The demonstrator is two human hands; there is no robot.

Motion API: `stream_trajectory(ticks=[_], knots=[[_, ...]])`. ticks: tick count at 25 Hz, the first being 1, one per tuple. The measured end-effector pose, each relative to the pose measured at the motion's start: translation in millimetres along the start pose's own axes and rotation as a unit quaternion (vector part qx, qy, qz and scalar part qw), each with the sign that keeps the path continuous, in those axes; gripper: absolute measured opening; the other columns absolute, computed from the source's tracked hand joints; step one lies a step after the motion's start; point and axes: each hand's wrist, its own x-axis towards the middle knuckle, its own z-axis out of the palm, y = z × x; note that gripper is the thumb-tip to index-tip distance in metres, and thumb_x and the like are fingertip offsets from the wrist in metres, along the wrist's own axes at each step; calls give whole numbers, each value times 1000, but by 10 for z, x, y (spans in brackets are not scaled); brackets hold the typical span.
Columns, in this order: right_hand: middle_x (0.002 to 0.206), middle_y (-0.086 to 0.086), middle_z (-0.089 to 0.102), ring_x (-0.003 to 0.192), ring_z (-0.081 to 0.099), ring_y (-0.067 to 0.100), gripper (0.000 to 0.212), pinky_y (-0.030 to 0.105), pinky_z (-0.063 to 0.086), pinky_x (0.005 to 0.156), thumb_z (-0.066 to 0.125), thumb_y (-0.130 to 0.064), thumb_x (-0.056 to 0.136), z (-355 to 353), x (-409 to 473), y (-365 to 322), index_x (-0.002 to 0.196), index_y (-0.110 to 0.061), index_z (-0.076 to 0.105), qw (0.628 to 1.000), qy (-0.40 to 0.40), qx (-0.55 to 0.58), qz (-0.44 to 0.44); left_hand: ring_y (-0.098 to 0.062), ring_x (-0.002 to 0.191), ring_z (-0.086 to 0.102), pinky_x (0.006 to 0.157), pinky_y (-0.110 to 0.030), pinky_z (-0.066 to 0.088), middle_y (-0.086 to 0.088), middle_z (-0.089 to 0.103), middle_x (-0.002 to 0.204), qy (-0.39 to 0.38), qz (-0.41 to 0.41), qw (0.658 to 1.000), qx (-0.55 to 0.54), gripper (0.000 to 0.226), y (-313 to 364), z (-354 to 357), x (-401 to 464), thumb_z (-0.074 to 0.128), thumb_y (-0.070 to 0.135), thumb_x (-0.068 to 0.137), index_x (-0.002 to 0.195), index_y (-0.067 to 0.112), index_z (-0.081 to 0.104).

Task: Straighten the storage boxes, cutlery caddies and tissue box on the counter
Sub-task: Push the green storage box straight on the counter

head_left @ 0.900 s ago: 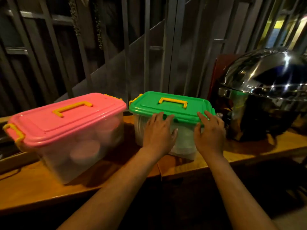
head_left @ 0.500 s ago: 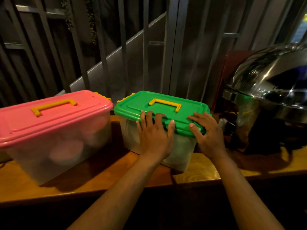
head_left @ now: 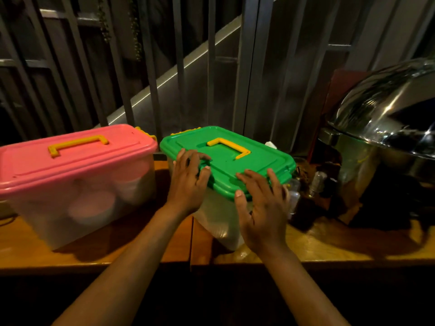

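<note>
Fingers [head_left: 202, 178] of the left hand [head_left: 188, 184] curl over the near left edge of the green lid [head_left: 259, 161], thumb tucked against the rim, pressing on it rather than closing round it. Spread fingers [head_left: 274, 182] of the right hand [head_left: 261, 215] lie loosely splayed at the lid's near right corner, fingertips on the green plastic and the palm held off the clear wall of the storage box [head_left: 219, 222]; they grip nothing.

That green-lidded box sits askew on the wooden worktop [head_left: 329, 243], one corner turned towards the person, its yellow handle [head_left: 229, 147] lying flat in a recess. Just to its left stands the pink-lidded box [head_left: 77, 182], also with a yellow handle and yellow side clips, pale round containers dimly visible through its cloudy sides. A narrow gap separates the two lids.

At the far right a polished steel chafing dish [head_left: 388, 128] with a domed roll-top cover catches the light, and small glass shakers [head_left: 315, 182] crowd the shadow between it and the green box. Grey metal bars [head_left: 150, 67] and a slanting stair stringer rise behind the worktop in a dim room. No brand, label or writing can be read on any item.
</note>
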Motion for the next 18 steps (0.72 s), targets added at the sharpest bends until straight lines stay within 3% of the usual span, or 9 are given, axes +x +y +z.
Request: stream_trajectory(ticks=[2,3,5,6,8,10,13,15,18], knots=[[133,-12,60,133,42,20,45,44,30,104,37,-47,90,-70,85,44,126,-33,60,1000,4,18,-1,-43,138,28,118,-55,12,-21,45,141,-43,-48,997,36,50,88,-50,-44,27,41,90,120,15,57],[132,-9,60,127,47,21,45,41,32,101,40,-47,89,-112,222,153,125,-32,62,999,12,34,12,-46,143,18,118,-55,11,-25,32,152,-51,-103,993,26,54,244,-59,-96,29,43,90,131,16,51],[136,-3,58,124,49,26,45,43,37,102,51,-48,85,-190,598,486,124,-29,62,998,8,30,50,-40,148,3,121,-45,9,-26,0,160,-56,-232,969,-56,76,643,-46,-205,47,48,90,154,20,16],[141,-1,53,127,46,28,46,47,37,104,58,-47,83,-215,772,661,125,-30,62,997,-21,14,68,-37,149,1,119,-40,11,-26,-10,160,-68,-268,957,-86,89,789,-12,-247,54,47,90,155,20,-1],[151,2,42,135,39,30,45,47,32,111,68,-39,83,-180,939,877,127,-31,61,988,-109,34,107,-37,149,1,116,-37,16,-26,-21,158,-70,-278,952,-111,95,906,106,-342,56,42,91,153,21,-13],[153,4,36,137,37,29,42,39,30,110,68,-29,86,-85,918,930,128,-28,61,975,-142,103,136,-38,148,-4,116,-38,15,-27,-26,156,-53,-256,959,-111,90,879,153,-376,51,38,93,153,22,-14],[150,2,37,134,39,26,40,31,29,101,64,-26,87,-28,828,882,127,-26,62,977,-92,118,149,-35,148,-12,117,-34,9,-28,-26,155,-64,-231,966,-101,86,762,146,-342,48,37,93,154,21,-10],[150,-1,37,132,40,26,41,38,34,102,61,-34,86,-11,767,795,126,-28,61,980,-66,94,163,-32,149,-9,117,-32,9,-26,-22,157,-76,-213,969,-103,90,648,99,-289,44,45,83,155,22,-5],[152,-2,33,131,39,32,55,50,38,103,48,-56,81,10,616,582,129,-30,59,980,-32,30,195,-26,150,9,119,-35,16,-17,-1,163,-103,-192,968,-124,94,367,-12,-113,43,45,70,155,25,8]])
